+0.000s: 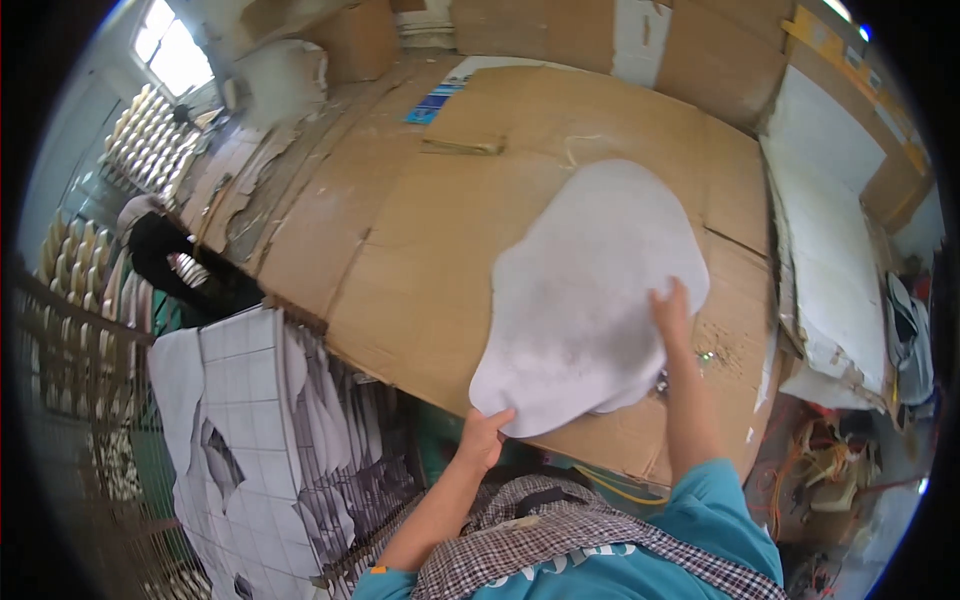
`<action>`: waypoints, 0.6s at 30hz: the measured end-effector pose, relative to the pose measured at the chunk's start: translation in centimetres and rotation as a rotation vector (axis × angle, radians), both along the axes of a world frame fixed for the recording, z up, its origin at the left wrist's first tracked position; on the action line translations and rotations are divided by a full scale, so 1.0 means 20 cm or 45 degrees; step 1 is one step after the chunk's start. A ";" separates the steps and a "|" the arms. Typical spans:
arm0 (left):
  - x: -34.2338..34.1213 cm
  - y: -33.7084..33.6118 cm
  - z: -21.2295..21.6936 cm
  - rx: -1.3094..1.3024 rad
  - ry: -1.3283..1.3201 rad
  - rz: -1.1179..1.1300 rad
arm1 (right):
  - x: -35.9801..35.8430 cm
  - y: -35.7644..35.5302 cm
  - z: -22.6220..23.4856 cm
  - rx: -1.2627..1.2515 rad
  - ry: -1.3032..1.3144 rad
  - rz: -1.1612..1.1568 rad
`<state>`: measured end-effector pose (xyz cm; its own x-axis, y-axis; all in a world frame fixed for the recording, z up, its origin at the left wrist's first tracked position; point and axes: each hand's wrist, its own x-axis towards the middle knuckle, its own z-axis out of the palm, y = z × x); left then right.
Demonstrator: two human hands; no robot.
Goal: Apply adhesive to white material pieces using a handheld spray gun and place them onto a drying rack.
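At the table's near side, the left hand (483, 440) pinches the edge of a white sheet (580, 290), thumb on top; the right hand (674, 312) rests on it, fingers loosely spread. Brown cardboard (420, 270) lies beneath.

It's a wkshp. w/ cardboard-topped bench (425, 245) & racked pale pcs. (152, 140)

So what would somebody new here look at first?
Probably the big white rounded sheet on the brown cardboard in the middle, with the left hand pinching its near left corner and the right hand on its right side. Next, perhaps, the bright window at the top left, and the person in dark clothes bending over below it.
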<state>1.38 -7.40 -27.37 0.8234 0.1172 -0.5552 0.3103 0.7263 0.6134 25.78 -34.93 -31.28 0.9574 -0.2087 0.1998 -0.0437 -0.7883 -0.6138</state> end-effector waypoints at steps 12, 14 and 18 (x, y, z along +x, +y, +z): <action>-0.11 0.67 0.38 -0.283 -0.324 0.395 | 0.13 0.56 0.37 1.187 0.638 0.499; -0.16 0.95 0.46 -0.308 -0.450 0.463 | 0.12 0.96 0.56 1.382 0.591 0.498; -0.29 1.51 0.66 -0.296 -0.525 0.747 | 0.28 1.72 0.68 1.569 0.673 0.707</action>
